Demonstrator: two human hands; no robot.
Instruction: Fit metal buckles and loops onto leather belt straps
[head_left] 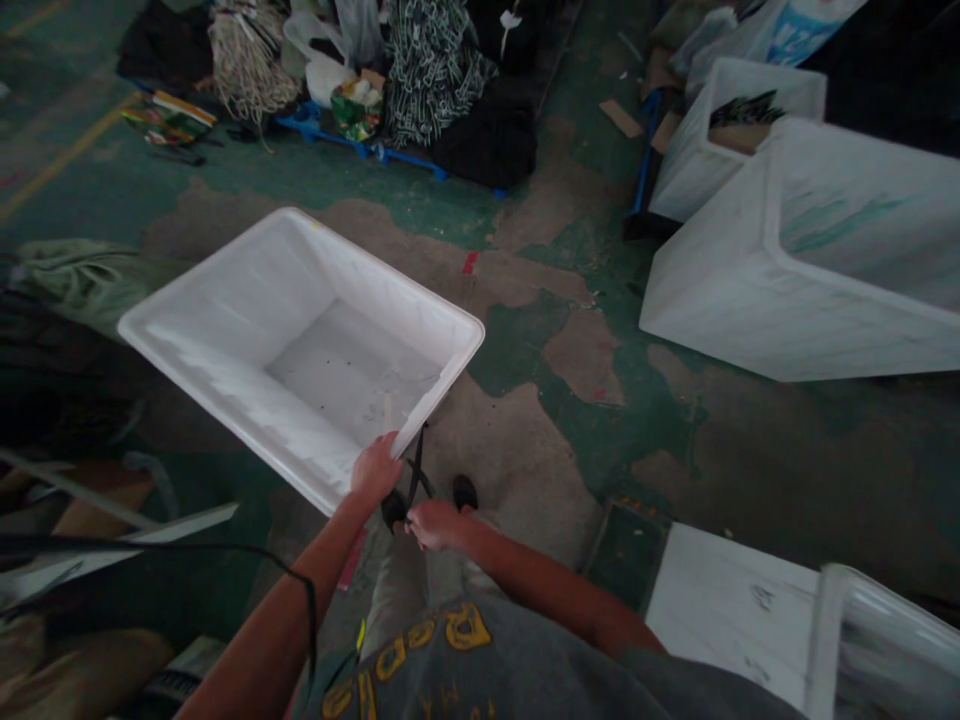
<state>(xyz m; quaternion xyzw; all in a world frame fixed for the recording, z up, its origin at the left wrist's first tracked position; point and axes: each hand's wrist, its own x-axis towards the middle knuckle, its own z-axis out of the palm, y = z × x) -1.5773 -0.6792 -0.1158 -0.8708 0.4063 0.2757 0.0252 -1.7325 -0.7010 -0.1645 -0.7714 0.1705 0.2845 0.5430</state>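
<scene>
A large white plastic bin (300,270) stands at centre left, tilted toward me, with a few dark specks on its bottom. My left hand (375,468) is closed over the bin's near corner rim. Just right of it, my right hand (435,525) is closed on a black strap (415,475), which runs up toward the bin's near side. Where the strap meets the bin is hidden by the rim. Both my shoes show below my hands.
At the back, a blue pallet (420,160) carries bundled cords (251,60) and a heap of metal hooks or chain (431,70). White bins (705,290) stand on the right, another (847,620) at lower right. Green fabric (82,280) and white strips (180,525) lie left.
</scene>
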